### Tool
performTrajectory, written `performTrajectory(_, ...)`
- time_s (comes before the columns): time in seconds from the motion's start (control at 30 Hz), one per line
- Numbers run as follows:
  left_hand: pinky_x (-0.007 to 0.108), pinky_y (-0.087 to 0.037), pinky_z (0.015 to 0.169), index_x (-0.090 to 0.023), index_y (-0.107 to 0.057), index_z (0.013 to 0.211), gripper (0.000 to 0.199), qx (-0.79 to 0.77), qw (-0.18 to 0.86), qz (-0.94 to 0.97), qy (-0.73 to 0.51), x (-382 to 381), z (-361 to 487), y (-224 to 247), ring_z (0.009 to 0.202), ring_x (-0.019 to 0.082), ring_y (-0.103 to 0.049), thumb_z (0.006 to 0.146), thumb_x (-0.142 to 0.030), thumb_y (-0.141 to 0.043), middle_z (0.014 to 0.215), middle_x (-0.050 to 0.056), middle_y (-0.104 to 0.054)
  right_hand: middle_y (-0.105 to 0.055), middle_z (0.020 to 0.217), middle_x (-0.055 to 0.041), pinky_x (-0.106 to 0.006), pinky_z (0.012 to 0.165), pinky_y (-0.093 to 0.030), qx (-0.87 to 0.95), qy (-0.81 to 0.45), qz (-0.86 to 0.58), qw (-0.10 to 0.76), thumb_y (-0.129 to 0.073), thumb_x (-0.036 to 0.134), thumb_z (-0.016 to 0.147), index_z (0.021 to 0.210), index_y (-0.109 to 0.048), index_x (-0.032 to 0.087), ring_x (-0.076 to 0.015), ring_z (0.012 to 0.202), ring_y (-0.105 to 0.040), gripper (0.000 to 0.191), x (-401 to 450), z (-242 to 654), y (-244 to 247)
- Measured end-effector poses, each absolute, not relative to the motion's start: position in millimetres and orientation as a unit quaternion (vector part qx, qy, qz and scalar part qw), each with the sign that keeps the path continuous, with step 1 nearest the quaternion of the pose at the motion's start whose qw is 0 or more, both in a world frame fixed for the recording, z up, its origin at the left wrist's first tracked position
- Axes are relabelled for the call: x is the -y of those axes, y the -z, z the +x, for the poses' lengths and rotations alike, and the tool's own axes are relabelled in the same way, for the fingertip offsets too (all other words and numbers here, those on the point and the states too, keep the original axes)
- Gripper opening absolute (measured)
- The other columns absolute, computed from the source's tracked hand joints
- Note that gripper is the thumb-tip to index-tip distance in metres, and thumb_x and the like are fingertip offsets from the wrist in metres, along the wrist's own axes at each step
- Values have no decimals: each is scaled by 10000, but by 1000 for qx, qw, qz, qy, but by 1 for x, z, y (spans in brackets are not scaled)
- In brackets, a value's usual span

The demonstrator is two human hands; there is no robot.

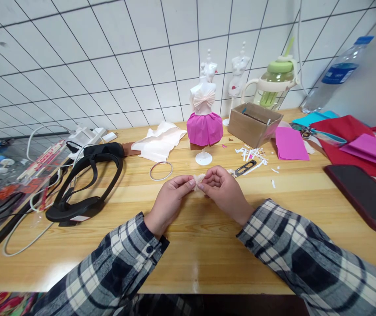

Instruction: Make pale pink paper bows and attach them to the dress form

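Note:
A small cream crumpled paper piece (199, 181) is pinched between my two hands above the wooden table (188, 245). My left hand (171, 197) grips its left side with thumb and forefinger. From the right, my right hand (225, 191) holds the other side, its fingers curled. Just behind them stands a small white mannequin (203, 90) with a pale pleated bow on its chest and a magenta paper skirt (205, 128). Black thread snips (246, 168) lie beyond my right hand. A thin ring (161, 171) lies beyond my left hand.
Cream paper (159, 141), a black headset (85, 184) and cables are at left. White paper scraps (252, 154), a cardboard box (253, 125), magenta paper (291, 144), red sheets (342, 145) and a phone (365, 197) are at right. A jug (275, 83) and bottle (337, 74) stand behind.

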State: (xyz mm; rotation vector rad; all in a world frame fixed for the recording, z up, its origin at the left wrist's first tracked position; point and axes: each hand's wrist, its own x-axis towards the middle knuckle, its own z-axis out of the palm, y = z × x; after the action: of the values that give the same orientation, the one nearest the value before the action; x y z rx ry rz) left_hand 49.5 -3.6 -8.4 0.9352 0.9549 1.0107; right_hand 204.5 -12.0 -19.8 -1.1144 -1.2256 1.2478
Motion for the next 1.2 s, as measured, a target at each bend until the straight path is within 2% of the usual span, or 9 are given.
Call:
performTrajectory(0.3, 220, -472, 754, -117, -703, 852, 210, -397, 694, 380, -464, 2, 49, 10, 756, 112, -623, 707, -236, -795, 791, 28, -705, -626, 754, 10, -257, 578, -505, 506, -517, -470, 506, -703, 305, 710, 865, -487, 212, -136, 691, -605, 282, 10, 208, 20)
performTrajectory(0.43, 209, -467, 735, -164, -629, 1176, 466, -383, 700, 381, -467, 1, 47, 8, 742, 101, -632, 737, -208, -778, 812, 17, -722, -627, 754, 24, -248, 546, -508, 476, -565, -455, 497, -722, 335, 695, 879, -481, 215, -123, 646, -587, 326, 10, 207, 18)
performTrajectory(0.5, 198, -458, 701, -184, -568, 1261, 560, -382, 698, 389, -465, 1, 46, 7, 708, 92, -626, 742, -207, -776, 805, 11, -725, -625, 749, 32, -241, 535, -510, 460, -588, -445, 494, -735, 342, 684, 881, -481, 215, -116, 635, -579, 346, 11, 207, 16)
performTrajectory(0.6, 202, -465, 696, -182, -587, 1194, 489, -379, 700, 391, -462, 2, 45, 6, 715, 96, -631, 743, -214, -773, 825, 14, -724, -636, 745, 36, -227, 534, -506, 440, -607, -441, 493, -759, 319, 668, 941, -505, 215, -118, 649, -588, 387, 12, 207, 13)
performTrajectory(0.77, 227, -485, 715, -159, -610, 976, 302, -391, 716, 385, -432, 2, 45, 8, 740, 113, -641, 735, -244, -771, 815, 17, -696, -667, 781, 29, -230, 546, -506, 333, -716, -411, 455, -775, 265, 674, 1284, -466, 249, -119, 644, -601, 683, 12, 211, 14)
performTrajectory(0.83, 227, -479, 692, -167, -588, 976, 330, -391, 720, 391, -420, 2, 45, 8, 715, 111, -631, 721, -254, -779, 796, 10, -683, -684, 839, -2, -224, 550, -507, 323, -750, -394, 422, -778, 270, 678, 1211, -551, 229, -124, 683, -620, 581, 11, 213, 17)
performTrajectory(0.93, 238, -472, 680, -177, -558, 945, 318, -402, 706, 414, -410, 1, 45, 8, 696, 112, -613, 731, -294, -763, 776, -4, -655, -687, 862, -18, -199, 565, -506, 361, -739, -392, 411, -780, 298, 686, 950, -643, 192, -122, 748, -627, 315, 10, 215, 20)
performTrajectory(1.03, 260, -471, 706, -180, -567, 915, 254, -458, 588, 524, -412, 0, 44, 7, 739, 130, -602, 800, -375, -680, 824, 7, -644, -672, 831, -2, -211, 581, -525, 379, -705, -414, 433, -783, 323, 677, 858, -618, 181, -112, 730, -606, 283, 8, 214, 22)
performTrajectory(1.2, 370, -434, 894, -182, -615, 1002, 360, -477, 187, 788, -343, 4, 40, -2, 988, 240, -581, 756, -421, -722, 1019, 81, -654, -655, 789, 12, -222, 569, -524, 396, -643, -468, 459, -773, 328, 664, 855, -596, 182, -109, 694, -591, 298, 7, 212, 21)
